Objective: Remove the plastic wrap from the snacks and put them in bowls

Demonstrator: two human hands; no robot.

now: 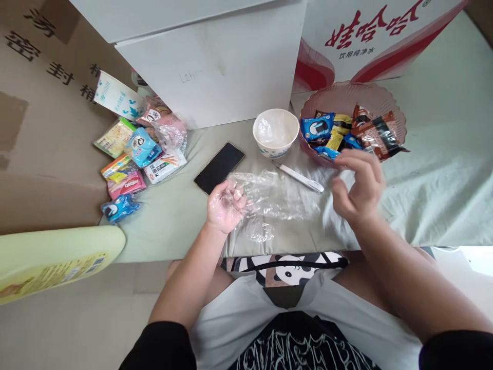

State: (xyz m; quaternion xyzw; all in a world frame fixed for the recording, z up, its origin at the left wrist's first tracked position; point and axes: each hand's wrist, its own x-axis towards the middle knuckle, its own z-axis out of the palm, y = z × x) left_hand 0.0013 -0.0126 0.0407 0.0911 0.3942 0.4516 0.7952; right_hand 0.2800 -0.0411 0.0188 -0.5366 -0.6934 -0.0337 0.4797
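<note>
My left hand is closed around the edge of a crumpled clear plastic bag, which spreads to the right over the table's front part. My right hand is slightly blurred, its fingers curved and apart from the thumb, with nothing visible between them. It hovers just in front of a pink scalloped bowl filled with blue, yellow and brown snack packets. A white pen-like tool lies between my hands. Behind it stands a paper bowl with clear plastic inside. Just beyond my left hand is a black phone.
At the left lie several packaged snacks and a tipped paper cup. White boxes and a red-and-white carton stand along the back. A brown carton and a pale green container border the left side.
</note>
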